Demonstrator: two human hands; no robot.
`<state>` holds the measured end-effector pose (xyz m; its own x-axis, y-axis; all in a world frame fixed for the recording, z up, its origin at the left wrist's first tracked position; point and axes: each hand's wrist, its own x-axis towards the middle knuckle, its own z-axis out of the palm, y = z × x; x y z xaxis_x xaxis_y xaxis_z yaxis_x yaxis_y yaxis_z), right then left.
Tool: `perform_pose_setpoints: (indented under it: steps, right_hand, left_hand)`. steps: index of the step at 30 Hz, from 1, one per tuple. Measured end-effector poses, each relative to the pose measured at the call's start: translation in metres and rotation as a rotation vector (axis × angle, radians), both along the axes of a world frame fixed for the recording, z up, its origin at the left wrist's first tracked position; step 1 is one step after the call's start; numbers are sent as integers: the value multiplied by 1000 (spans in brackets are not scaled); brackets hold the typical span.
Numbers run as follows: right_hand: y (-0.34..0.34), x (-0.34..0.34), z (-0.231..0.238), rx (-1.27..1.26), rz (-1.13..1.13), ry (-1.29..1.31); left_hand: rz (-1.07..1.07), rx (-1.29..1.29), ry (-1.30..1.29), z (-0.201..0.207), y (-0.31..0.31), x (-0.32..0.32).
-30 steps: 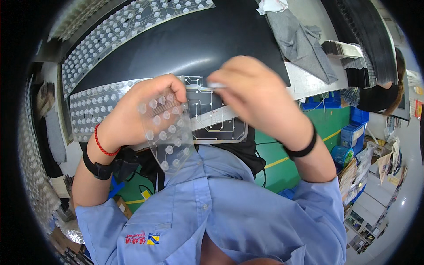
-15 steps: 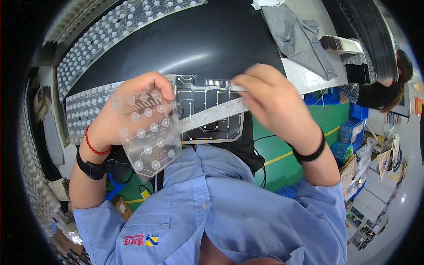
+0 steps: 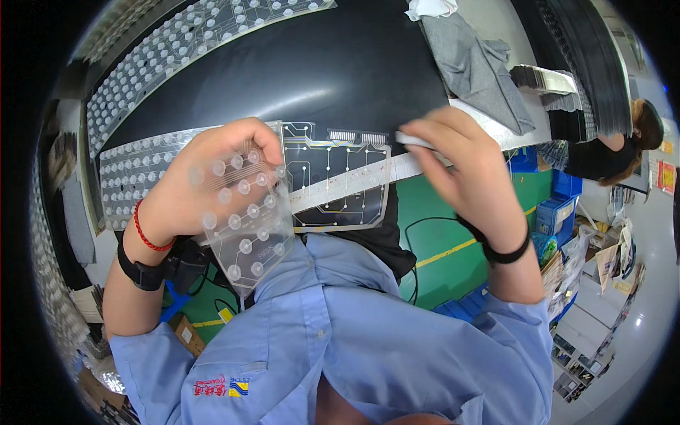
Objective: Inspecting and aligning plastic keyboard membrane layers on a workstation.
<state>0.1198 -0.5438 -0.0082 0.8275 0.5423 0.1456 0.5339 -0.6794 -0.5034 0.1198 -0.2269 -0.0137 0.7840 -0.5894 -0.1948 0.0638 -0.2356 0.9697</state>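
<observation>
My left hand (image 3: 212, 166) grips a clear membrane circuit sheet, its fingers closed at the fold near the table's front edge. The sheet's domed flap (image 3: 248, 227) hangs in front of my palm and droops toward my lap. To the right, the sheet's other half (image 3: 336, 177), with silvery printed tracks, lies partly on the black tabletop and partly over its pale edge. Just right of the sheet's comb-like contact strip (image 3: 358, 136), my right hand (image 3: 460, 156) is raised, pinching a small flat white piece (image 3: 414, 141). Its exact kind cannot be told.
More domed clear sheets (image 3: 149, 159) lie at left on the black table (image 3: 304, 64), and others (image 3: 177, 49) at the far left. A grey cloth (image 3: 478, 67) and a stack of strips (image 3: 545, 79) are at far right. Beyond sit blue bins (image 3: 556, 212) and another person (image 3: 609, 149).
My right hand has moved right with the white piece, off the contact strip, which now shows more fully. The domed flap has shifted slightly right and down.
</observation>
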Motion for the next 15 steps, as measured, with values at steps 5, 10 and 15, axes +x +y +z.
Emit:
perform_pose_setpoints:
  steps: [5,10,15]
  right_hand:
    - [44,7,-18,143,134,-104]
    - [12,-2,3,34,31,-9]
    - [66,12,-14,92,210,-83]
  left_hand:
    - [-26,-3,38,-1,3,4]
    - [-22,-89,25,-4,5,2]
    - [-20,-32,51,-2,3,4]
